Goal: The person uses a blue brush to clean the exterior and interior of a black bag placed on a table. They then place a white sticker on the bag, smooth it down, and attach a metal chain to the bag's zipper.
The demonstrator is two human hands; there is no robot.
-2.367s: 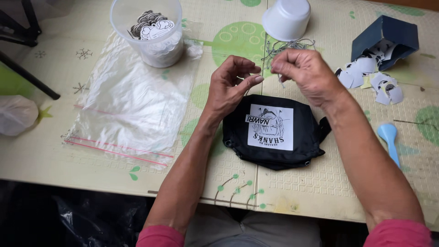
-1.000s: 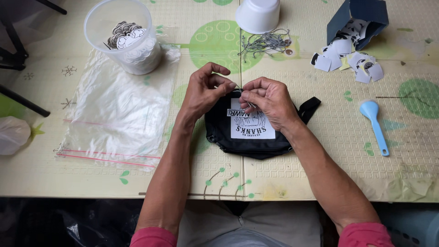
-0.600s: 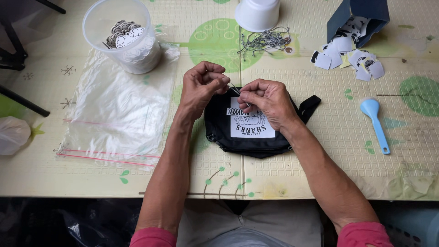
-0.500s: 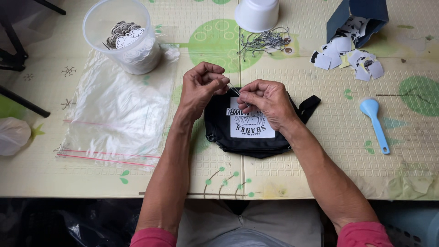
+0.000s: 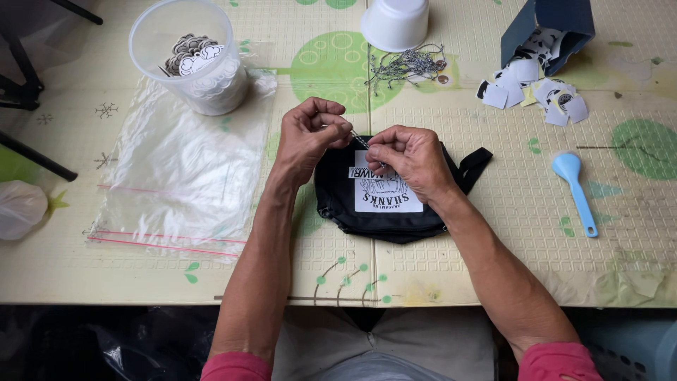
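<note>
1. My left hand [image 5: 308, 137] and right hand [image 5: 407, 156] pinch a thin metal chain [image 5: 360, 140] between closed fingers.
2. Beneath them lies the black pouch [image 5: 384, 194] on the desk [image 5: 493, 233].
3. Clear plastic bags [image 5: 183, 173] lie left.

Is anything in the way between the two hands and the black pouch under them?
Nothing visible. The left hand and right hand pinch a thin metal chain directly above the black pouch, and no other item lies between.
</note>
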